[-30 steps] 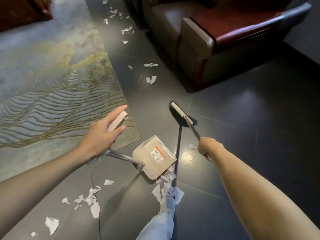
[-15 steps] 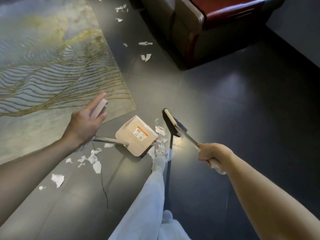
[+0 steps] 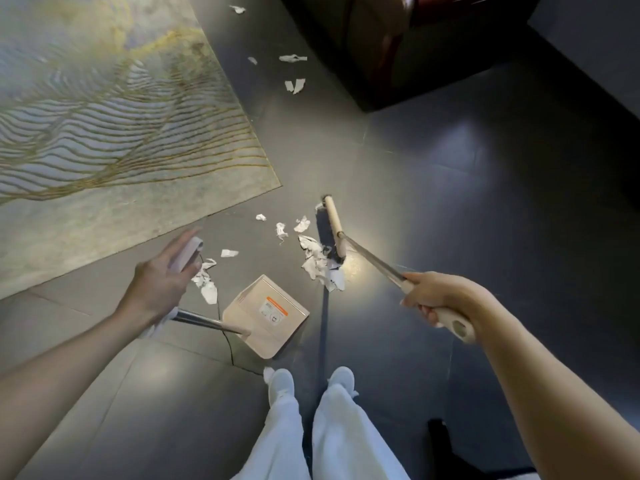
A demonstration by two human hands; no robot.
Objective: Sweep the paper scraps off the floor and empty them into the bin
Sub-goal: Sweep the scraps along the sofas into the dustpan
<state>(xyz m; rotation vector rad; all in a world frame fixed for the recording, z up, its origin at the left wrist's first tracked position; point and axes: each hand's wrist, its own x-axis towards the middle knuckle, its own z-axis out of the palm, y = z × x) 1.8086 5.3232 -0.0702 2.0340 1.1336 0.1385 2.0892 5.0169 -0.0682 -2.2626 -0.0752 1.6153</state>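
My left hand [image 3: 162, 282] grips the pale handle of a beige dustpan [image 3: 266, 317], whose pan sits on the dark floor just ahead of my white shoes. My right hand [image 3: 440, 299] grips the end of a broom handle. The broom head [image 3: 332, 230] rests on the floor to the right of a heap of white paper scraps [image 3: 320, 259]. More scraps [image 3: 206, 278] lie beside my left hand, and several small ones [image 3: 294, 83] lie farther off near the armchair.
A blue and gold patterned rug [image 3: 104, 133] covers the floor at left, its corner close to the scraps. A dark armchair [image 3: 398, 46] stands at the top right. A dark wall or cabinet [image 3: 595, 46] runs along the right edge.
The broom head has swung to the right side of the scrap heap. The dustpan now sits nearer my feet, and the view has tilted further down.
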